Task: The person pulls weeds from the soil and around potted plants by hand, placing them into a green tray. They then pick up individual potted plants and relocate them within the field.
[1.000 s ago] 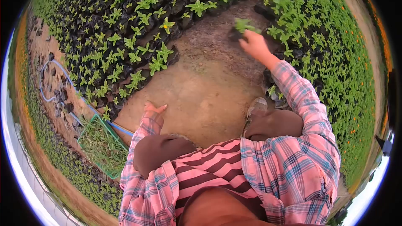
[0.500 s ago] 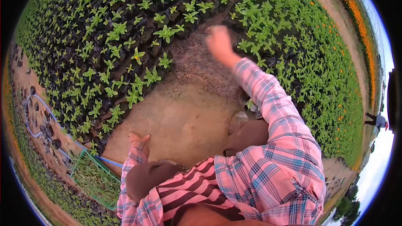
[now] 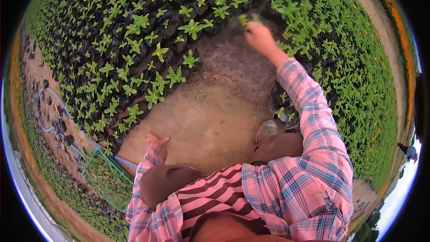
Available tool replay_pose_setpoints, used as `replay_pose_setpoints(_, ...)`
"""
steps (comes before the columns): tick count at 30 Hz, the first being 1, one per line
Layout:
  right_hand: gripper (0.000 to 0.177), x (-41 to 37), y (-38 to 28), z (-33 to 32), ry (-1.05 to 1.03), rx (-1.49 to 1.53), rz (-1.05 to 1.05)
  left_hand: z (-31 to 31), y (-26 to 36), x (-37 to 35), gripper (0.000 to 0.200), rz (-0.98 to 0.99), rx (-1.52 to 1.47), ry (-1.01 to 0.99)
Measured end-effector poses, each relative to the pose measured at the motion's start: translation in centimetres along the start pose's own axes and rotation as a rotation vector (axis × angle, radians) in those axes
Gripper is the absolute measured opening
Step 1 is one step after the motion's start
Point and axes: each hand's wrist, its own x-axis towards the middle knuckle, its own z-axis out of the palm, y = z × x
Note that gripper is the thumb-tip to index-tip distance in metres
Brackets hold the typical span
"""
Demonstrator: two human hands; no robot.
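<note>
The right hand (image 3: pixel 259 36) grips one seedling (image 3: pixel 247 19) at the far edge of the bare soil patch (image 3: pixel 215 107); the left hand (image 3: pixel 156 143) rests flat, empty, near one green crate (image 3: pixel 105 179).

Green crate (image 3: pixel 104 180) with grassy cuttings at lower left, blue hose (image 3: pixel 124 162) just beside. Black-bag seedlings (image 3: pixel 134 54) left of bare dirt patch (image 3: pixel 210 112). Denser green bed (image 3: pixel 354 85) right. Distant person (image 3: pixel 408 151) at far right edge.
</note>
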Motion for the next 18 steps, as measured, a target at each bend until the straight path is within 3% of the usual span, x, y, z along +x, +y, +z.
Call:
replay_pose_setpoints(3,0.009,-0.5,-3.6,3.6,-0.342,-0.125,0.014,2.8,-4.7,6.1,0.077,0.013,-0.072,0.013)
replay_pose_setpoints(5,0.012,-1.8,-4.0,6.5,-0.422,-0.141,-0.225,2.7,-3.5,5.9,0.077,0.033,-0.095,0.014)
replay_pose_setpoints(7,0.015,-2.2,-4.0,5.1,-0.308,0.009,-0.237,1.0,-1.3,2.9,0.053,0.089,0.009,0.027)
replay_pose_setpoints(8,0.018,-2.1,-4.0,4.3,-0.206,0.172,-0.259,1.6,-2.5,4.4,0.053,0.093,0.012,0.028)
replay_pose_setpoints(9,0.023,-1.6,-3.5,2.5,-0.14,0.122,-0.09,2.9,-5.1,7.0,0.065,0.136,-0.1,0.017)
replay_pose_setpoints(10,0.02,-0.7,-2.4,1.2,0.055,0.029,0.015,3.9,-6.7,8.5,0.078,0.174,-0.213,0.004)
replay_pose_setpoints(11,0.021,0.0,0.5,0.6,0.255,-0.046,0.049,3.6,-6.0,7.6,0.078,0.167,-0.212,0.0)
replay_pose_setpoints(12,0.027,0.7,2.9,-0.4,0.311,-0.193,0.136,2.9,-4.7,6.1,0.078,0.143,-0.167,0.025)
replay_pose_setpoints(15,0.029,2.5,8.8,-1.6,0.183,-0.388,0.494,3.0,-4.1,5.7,0.079,0.092,-0.062,0.07)
replay_pose_setpoints(18,0.025,2.8,12.8,-1.0,0.102,-0.391,0.464,1.3,-2.5,3.9,0.081,0.083,0.048,0.061)
